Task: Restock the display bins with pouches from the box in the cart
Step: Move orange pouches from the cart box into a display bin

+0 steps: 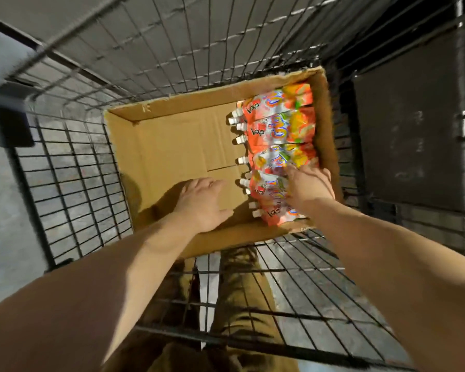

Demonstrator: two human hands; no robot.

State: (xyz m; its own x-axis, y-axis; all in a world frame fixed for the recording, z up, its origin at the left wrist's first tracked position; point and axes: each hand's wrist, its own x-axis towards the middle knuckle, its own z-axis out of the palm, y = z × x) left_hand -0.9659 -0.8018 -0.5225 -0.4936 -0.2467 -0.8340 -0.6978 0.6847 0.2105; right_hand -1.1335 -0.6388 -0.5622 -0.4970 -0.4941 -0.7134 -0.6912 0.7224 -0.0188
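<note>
An open cardboard box (169,146) sits inside a wire cart (73,170). Along the box's right side lie several orange spouted pouches (277,124) with white caps pointing left. My right hand (308,185) reaches into the box and lies on the nearer pouches, fingers spread over them; whether they curl round a pouch is hidden. My left hand (203,202) hovers over the bare left half of the box floor, fingers relaxed and holding nothing.
The cart's wire walls rise on all sides of the box. A dark panel (403,146) stands to the right outside the cart. Grey floor shows through the mesh, and brown trousers (236,304) appear below the cart's near wall.
</note>
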